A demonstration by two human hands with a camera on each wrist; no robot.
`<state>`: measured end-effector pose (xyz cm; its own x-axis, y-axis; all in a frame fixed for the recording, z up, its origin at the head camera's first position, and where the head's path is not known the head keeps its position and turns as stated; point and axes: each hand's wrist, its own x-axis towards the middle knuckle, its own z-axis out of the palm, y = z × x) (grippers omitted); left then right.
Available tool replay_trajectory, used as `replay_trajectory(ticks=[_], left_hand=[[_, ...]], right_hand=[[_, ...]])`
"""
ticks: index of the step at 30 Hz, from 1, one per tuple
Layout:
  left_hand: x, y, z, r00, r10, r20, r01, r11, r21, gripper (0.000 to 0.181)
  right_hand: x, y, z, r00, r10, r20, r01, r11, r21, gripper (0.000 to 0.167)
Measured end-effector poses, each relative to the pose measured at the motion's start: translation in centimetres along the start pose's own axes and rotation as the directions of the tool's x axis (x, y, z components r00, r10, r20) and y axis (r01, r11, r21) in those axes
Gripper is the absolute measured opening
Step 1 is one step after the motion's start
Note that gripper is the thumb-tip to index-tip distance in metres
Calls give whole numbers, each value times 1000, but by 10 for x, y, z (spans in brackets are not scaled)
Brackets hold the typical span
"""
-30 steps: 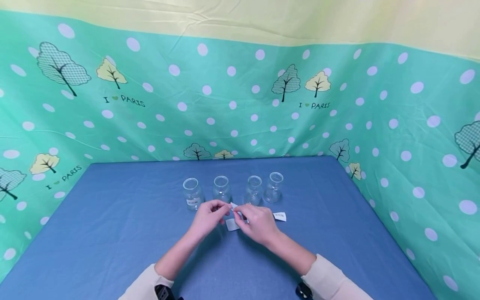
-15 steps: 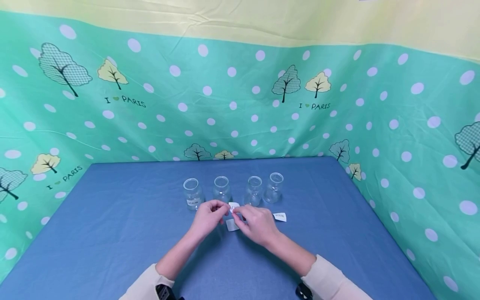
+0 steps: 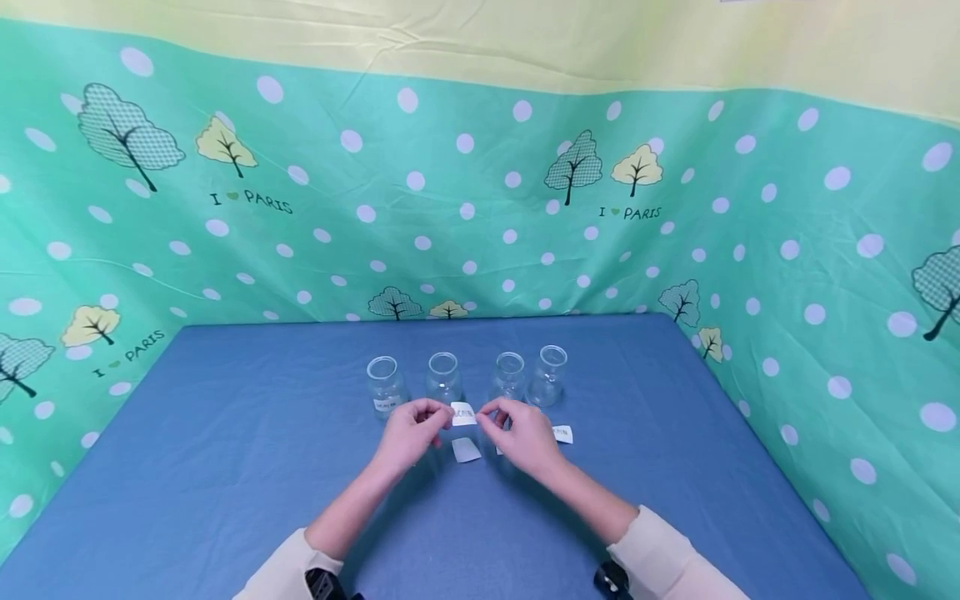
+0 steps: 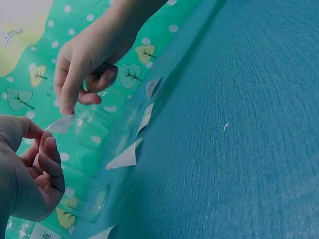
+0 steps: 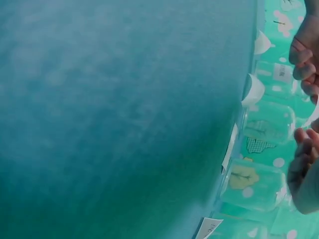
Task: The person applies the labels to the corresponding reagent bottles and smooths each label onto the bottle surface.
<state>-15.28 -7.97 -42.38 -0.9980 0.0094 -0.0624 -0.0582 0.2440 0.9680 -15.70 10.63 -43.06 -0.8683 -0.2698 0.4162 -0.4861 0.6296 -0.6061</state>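
A white label with dark print is held up between the two hands. My left hand pinches its left edge between thumb and forefinger. At the opposite edge are the thumb and forefinger of my right hand, pinched together; in the left wrist view the right forefinger's tip meets the label's corner. Behind the hands stand several clear glass jars, among them one behind the label and one behind the right hand. The leftmost jar bears a printed label.
A whitish paper piece lies on the blue tabletop below the hands, and a printed one lies right of the right hand. Another jar stands at the right end. A patterned green cloth hangs behind the table.
The label between the hands has come into fuller view, its print facing the head camera. My right hand's fingertips have shifted slightly right, from over the label to its right edge.
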Motion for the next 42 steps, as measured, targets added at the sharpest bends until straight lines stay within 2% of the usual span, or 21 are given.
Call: replay_trajectory(ticks=[1, 3, 5, 8, 16, 19, 24, 31, 37, 42], left_hand=[[0, 0, 0, 1000, -1, -2, 1, 1000, 4, 14], [0, -1, 0, 1000, 1, -6, -1, 1000, 16, 14], [0, -2, -1, 1000, 8, -10, -8, 1000, 26, 14], [1, -4, -1, 1000, 26, -8, -26, 999, 44, 14], [-1, -5, -7, 999, 47, 3, -47, 995, 84, 15], [0, -6, -10, 999, 47, 8, -48, 995, 85, 15], [2, -11, -11, 998, 58, 10, -59, 993, 101, 15], [5, -15, -11, 996, 94, -6, -93, 988, 121, 14], [8, -21, -12, 987, 155, -46, -143, 971, 192, 10], [11, -24, -12, 976, 208, -71, -184, 949, 257, 9]], right_hand=[[2, 0, 0, 997, 69, 37, -71, 996, 55, 8], [5, 0, 0, 976, 180, 121, -198, 967, 162, 13], [8, 0, 1, 952, 239, 194, -280, 934, 222, 17], [10, 0, 2, 925, 279, 258, -345, 900, 265, 20], [14, 3, 5, 890, 349, 295, -443, 816, 371, 19], [15, 4, 7, 896, 347, 279, -434, 820, 373, 18], [16, 6, 11, 919, 313, 240, -382, 858, 344, 17], [20, 7, 13, 925, 298, 236, -364, 874, 324, 15], [23, 6, 14, 927, 288, 241, -354, 884, 304, 14], [26, 8, 19, 940, 265, 215, -315, 917, 246, 13]])
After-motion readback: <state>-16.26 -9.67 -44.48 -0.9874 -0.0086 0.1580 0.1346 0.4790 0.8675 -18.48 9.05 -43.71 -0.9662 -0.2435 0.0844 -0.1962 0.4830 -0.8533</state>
